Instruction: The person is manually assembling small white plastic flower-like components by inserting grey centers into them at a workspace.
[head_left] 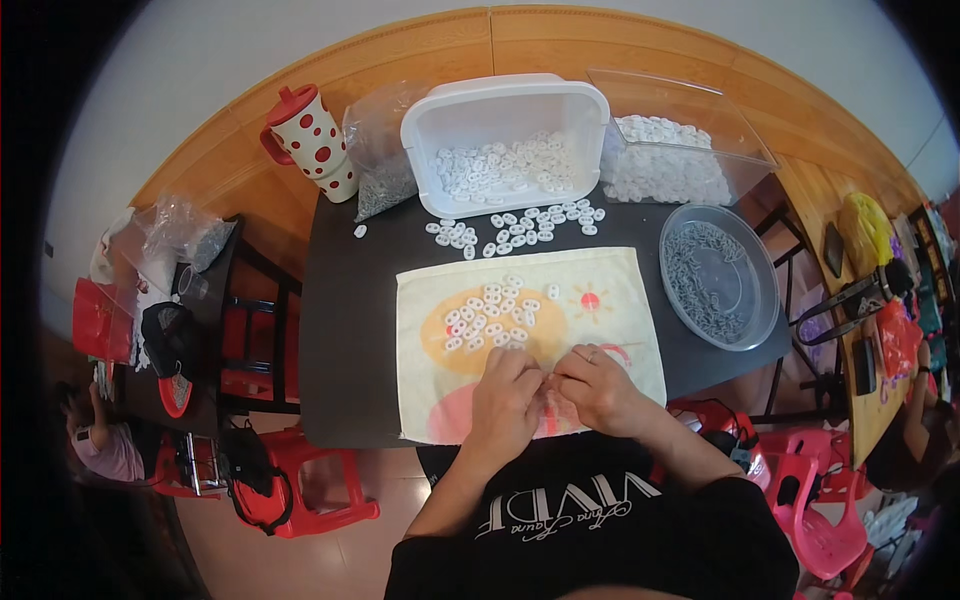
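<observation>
My left hand (507,396) and my right hand (598,390) meet over the front part of a cream towel (615,272) with a printed pattern. Fingers of both are bent and pinched together, almost touching. Whatever lies between the fingertips is too small and covered to make out. Just beyond my left hand, a loose group of small white oval plastic pieces (492,310), each with two holes, is spread on the towel. One more white piece (553,292) lies apart to the right of the group.
Behind the towel, more white pieces (517,230) lie on the dark table (345,330). A white tub (505,207) and a clear box (680,165) hold others. To the right, a round clear container (745,300) holds grey screws. A bag of screws (385,185) and a dotted tumbler (318,145) stand back left.
</observation>
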